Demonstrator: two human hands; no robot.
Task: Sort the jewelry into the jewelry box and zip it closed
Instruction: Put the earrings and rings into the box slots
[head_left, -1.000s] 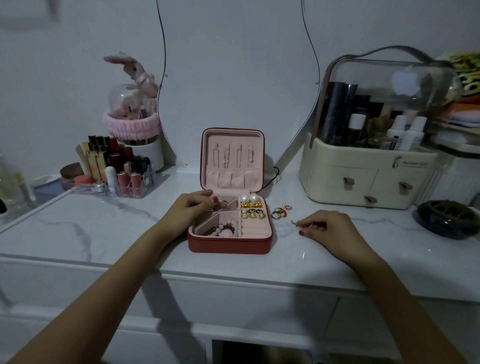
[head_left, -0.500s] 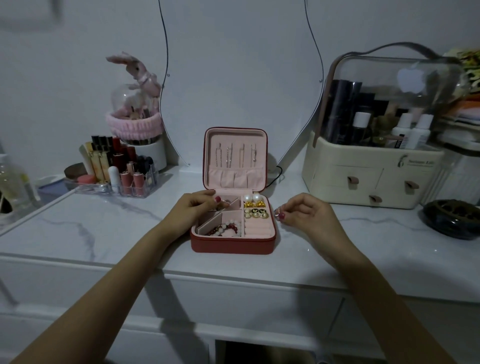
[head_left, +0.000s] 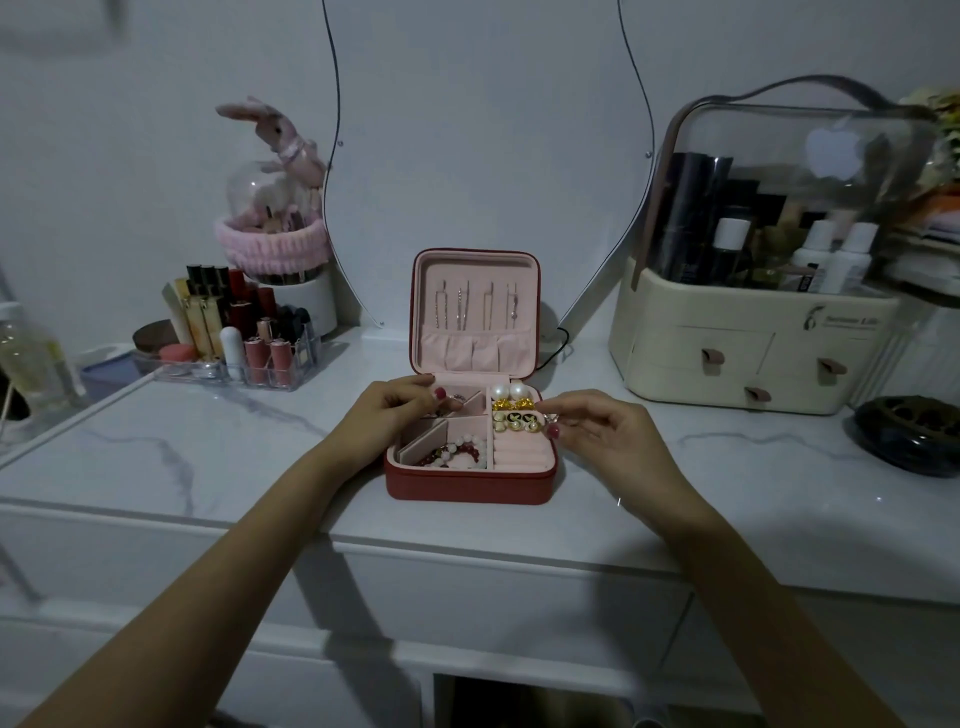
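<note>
the red zip-around jewelry box with pink lining (head_left: 470, 480) was stood open on the white marbled surface (head_left: 208, 457). a small ring (head_left: 551, 419) was pinched in the right hand's (head_left: 605, 434) fingers at the box's right rim — the left hand's (head_left: 387, 415) fingers were curled over the rear-left compartment; whether anything was held could not be told.

lipstick organizer (head_left: 244, 358), cosmetics case (head_left: 753, 332), plush rabbit (head_left: 283, 137)

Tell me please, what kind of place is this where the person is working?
Most likely a dressing table in a bedroom. A curved mirror stands on the marble-look top, a clear lipstick organizer sits at the left, and a cosmetics case with bottles at the right.
</note>
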